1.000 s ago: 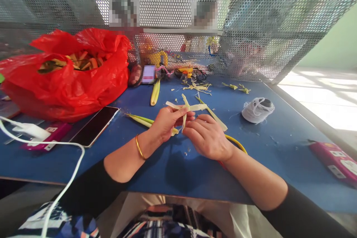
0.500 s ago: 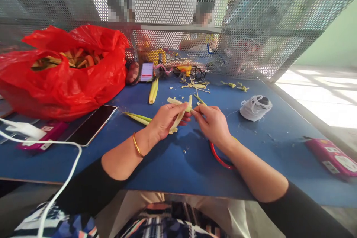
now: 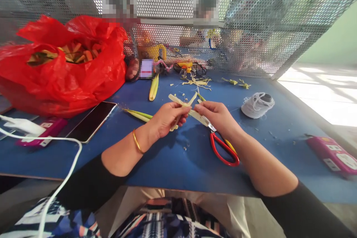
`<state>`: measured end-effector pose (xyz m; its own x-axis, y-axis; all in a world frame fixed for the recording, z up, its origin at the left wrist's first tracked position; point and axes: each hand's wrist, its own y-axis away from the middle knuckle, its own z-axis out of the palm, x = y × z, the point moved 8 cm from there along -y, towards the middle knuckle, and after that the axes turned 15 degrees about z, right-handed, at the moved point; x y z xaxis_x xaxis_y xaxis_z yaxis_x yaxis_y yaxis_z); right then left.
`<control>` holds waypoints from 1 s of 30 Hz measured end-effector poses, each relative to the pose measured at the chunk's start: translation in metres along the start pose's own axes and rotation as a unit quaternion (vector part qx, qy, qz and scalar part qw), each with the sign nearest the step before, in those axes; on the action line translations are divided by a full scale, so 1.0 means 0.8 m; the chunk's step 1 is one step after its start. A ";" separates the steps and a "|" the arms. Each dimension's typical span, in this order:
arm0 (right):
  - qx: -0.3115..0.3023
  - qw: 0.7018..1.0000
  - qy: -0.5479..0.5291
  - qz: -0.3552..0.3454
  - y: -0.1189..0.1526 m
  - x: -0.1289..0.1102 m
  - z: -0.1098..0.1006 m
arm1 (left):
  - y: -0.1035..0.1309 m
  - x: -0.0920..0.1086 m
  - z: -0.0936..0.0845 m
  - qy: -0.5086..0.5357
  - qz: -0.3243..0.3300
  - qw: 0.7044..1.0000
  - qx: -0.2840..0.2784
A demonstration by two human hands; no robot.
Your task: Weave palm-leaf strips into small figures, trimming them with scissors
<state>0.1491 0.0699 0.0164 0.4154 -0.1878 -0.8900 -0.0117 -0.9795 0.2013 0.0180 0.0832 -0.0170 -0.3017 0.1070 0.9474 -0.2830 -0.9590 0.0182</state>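
My left hand (image 3: 169, 119) is closed in a pinch on a small crossed piece made of pale leaf strips (image 3: 174, 99), whose ends stick out above and below the fingers. Between the thumb and fingers of my right hand (image 3: 219, 117) is another flat, pale strip (image 3: 198, 116) that runs toward the crossing. Under the right hand and wrist lie scissors (image 3: 212, 128) with red handles, partly covered. A green-yellow leaf piece (image 3: 139, 115) rests behind my left wrist, and a folded leaf bundle (image 3: 153, 88) lies farther back.
At left stands a red plastic bag (image 3: 92, 89) full of leaf pieces, beside a dark phone (image 3: 93, 122) and a white cable (image 3: 79, 156). A spool of white thread (image 3: 257, 106) and a magenta power bank (image 3: 330, 154) are at right. A perforated metal screen (image 3: 167, 0) closes the back.
My right hand has shifted slightly right, away from the left, drawing a flat strip into view. More of the scissors now shows. My left hand keeps its pinch on the crossed strips.
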 end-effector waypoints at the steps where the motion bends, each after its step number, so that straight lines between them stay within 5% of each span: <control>1: -0.006 0.999 -0.038 0.018 -0.003 0.005 0.000 | 0.002 -0.002 0.003 0.002 -0.012 1.000 -0.016; 9: -0.035 0.973 -0.229 0.024 -0.007 0.018 0.015 | 0.012 -0.014 0.016 -0.049 -0.042 0.997 -0.052; 16: 0.053 0.971 -0.234 -0.012 -0.010 0.026 0.002 | 0.010 -0.019 0.020 -0.076 -0.038 0.994 -0.074; 20: 0.088 0.980 -0.178 -0.033 -0.011 0.023 -0.007 | 0.010 -0.017 0.019 -0.112 -0.032 0.989 -0.089; 24: 0.166 0.977 0.020 -0.131 0.006 -0.010 -0.017 | 0.014 -0.020 0.025 -0.174 -0.011 0.978 -0.119; 27: 0.110 0.974 0.125 -0.155 0.013 -0.021 0.002 | 0.016 -0.023 0.030 -0.198 0.005 0.971 -0.133; 30: 0.040 0.994 0.065 -0.079 0.008 -0.007 0.014 | 0.017 -0.024 0.034 -0.190 0.009 0.971 -0.146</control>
<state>0.1367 0.0636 0.0181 0.5325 -0.0255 -0.8460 -0.0064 -0.9996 0.0261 0.0447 0.0605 -0.0264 0.0330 -0.0666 0.9972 -0.5442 -0.8381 -0.0379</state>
